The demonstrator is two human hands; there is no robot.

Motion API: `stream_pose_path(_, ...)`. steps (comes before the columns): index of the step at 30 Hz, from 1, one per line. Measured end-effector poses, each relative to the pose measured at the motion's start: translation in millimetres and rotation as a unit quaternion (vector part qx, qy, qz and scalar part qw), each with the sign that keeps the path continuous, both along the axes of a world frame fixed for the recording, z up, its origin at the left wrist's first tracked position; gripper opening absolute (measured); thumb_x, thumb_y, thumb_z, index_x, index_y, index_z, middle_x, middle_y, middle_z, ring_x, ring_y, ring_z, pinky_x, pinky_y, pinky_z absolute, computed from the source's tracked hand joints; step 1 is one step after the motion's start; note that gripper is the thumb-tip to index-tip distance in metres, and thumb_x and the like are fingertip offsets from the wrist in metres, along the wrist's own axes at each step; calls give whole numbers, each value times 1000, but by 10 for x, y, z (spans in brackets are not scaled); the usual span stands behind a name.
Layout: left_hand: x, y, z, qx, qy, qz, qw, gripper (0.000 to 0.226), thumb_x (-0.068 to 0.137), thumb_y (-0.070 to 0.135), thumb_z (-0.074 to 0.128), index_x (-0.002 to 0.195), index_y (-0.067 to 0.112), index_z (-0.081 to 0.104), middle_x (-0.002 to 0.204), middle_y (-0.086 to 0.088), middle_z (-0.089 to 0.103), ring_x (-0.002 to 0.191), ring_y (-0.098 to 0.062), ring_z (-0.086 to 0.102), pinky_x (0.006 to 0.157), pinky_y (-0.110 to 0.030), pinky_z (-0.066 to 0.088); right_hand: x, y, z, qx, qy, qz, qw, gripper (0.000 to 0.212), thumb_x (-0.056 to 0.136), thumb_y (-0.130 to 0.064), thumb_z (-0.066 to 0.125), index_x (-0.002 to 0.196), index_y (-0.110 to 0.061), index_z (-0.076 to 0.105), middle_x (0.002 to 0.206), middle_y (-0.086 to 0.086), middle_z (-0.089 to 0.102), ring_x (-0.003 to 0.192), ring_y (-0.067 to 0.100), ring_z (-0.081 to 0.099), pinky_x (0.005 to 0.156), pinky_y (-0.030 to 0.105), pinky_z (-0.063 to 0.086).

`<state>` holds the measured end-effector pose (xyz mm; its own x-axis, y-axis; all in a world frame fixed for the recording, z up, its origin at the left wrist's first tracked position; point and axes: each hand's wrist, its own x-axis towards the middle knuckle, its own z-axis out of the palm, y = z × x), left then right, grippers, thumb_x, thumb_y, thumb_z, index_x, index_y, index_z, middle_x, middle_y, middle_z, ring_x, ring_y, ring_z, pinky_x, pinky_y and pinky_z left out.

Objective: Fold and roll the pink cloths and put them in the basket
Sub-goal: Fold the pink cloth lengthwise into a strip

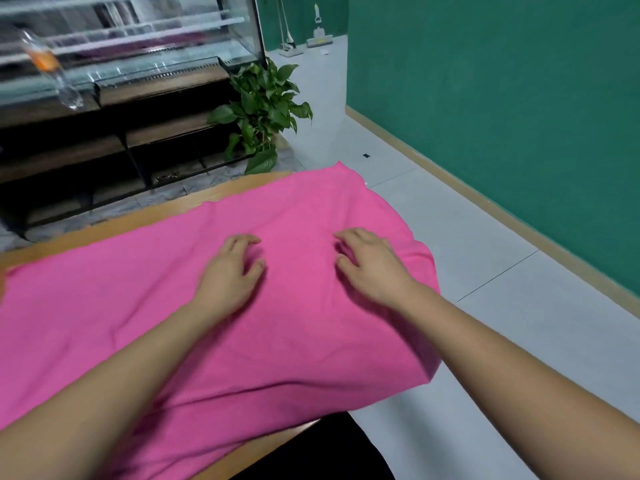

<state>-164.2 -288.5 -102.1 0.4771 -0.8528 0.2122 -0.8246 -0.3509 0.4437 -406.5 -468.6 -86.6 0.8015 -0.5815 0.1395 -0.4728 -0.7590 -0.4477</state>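
- Your left hand (230, 271) lies on top of the pink cloth (121, 299), a little left of its middle. The fingers are loosely bent, with their tips down on the fabric.
- No fold of fabric shows caught between the thumb and fingers, so this hand holds nothing (it only touches the surface).
- Your right hand (372, 263) lies on the same cloth, near the left hand but not touching it. It is bent in the same loose claw, fingertips on the fabric, and grips nothing that can be seen.
- The pink cloth is spread open across the wooden table (145, 214), with soft wrinkles running through it.
- Its right end hangs over the table's right edge, and one corner sticks out past the far edge.
- A strip of bare wood shows along the far side of the table and another at the near edge.
- Beyond the table, a leafy potted plant (263, 109) stands on the floor beside a glass display case (138, 50).
- A clear bottle (52, 69) with an orange band shows blurred at upper left.
- A green wall (502, 98) rises to your right above the pale tiled floor (467, 237).
- A mop (318, 34) leans at the far end of the floor.
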Motion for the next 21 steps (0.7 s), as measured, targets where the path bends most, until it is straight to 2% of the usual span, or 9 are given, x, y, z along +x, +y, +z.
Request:
stream_pose_path(4, 456, 435, -28, 24, -46, 90, 995, 40, 102, 36, 63, 135, 15, 55, 141, -8, 58, 128, -32, 57, 105, -48, 48, 719, 101, -13, -23, 29, 62, 997, 56, 104, -41, 48, 155, -18, 46, 156, 7, 51, 144, 28, 45, 119, 46, 36)
stream_pose_path(7, 770, 719, -62, 35, -70, 150, 986, 40, 104, 42, 58, 134, 15, 56, 139, -10, 61, 126, -34, 59, 104, -51, 48, 1157, 134, -36, -28, 37, 72, 996, 57, 107, -42, 46, 157, -15, 43, 160, 8, 46, 149, 28, 41, 122, 46, 33)
stream_pose_path(11, 1176, 999, -148, 77, -55, 212, 973, 65, 102, 65, 31, 141, 19, 55, 147, -7, 60, 135, -31, 56, 110, -52, 47, 1583, 98, -130, -11, 56, 73, 996, 63, 109, -51, 39, 162, -16, 35, 168, 10, 35, 156, 27, 30, 127, 47, 25)
stream_pose_path(13, 1327, 1072, -206, 106, -50, 220, 968, 70, 104, 68, 25, 152, 23, 50, 160, -4, 49, 148, -27, 45, 119, -52, 38, 1737, 62, -180, -6, 62, 67, 996, 66, 109, -56, 35, 163, -17, 32, 170, 10, 31, 158, 27, 26, 128, 48, 22)
stream_pose_path(15, 1448, 1102, -246, 131, -45, 218, 966, 66, 107, 66, 27, 160, 30, 41, 169, 3, 34, 157, -21, 29, 125, -49, 25, 1845, 10, -237, 0, 66, 58, 996, 68, 109, -59, 32, 164, -18, 32, 172, 9, 28, 159, 25, 23, 129, 47, 19)
stream_pose_path(18, 1649, 1105, -261, 151, -29, 208, 966, 68, 106, 70, 23, 164, 37, 30, 173, 11, 20, 161, -17, 16, 129, -48, 15, 1934, -114, -366, -23, 73, 51, 996, 68, 110, -59, 29, 165, -19, 31, 173, 4, 26, 160, 21, 20, 130, 44, 14)
stream_pose_path(21, 1882, 1094, -276, 168, -30, 209, 963, 75, 101, 76, 16, 166, 40, 23, 174, 12, 15, 162, -17, 12, 130, -48, 11, 2053, -243, -431, -48, 68, 53, 995, 67, 109, -58, 29, 164, -19, 34, 172, 2, 29, 160, 18, 22, 130, 44, 16)
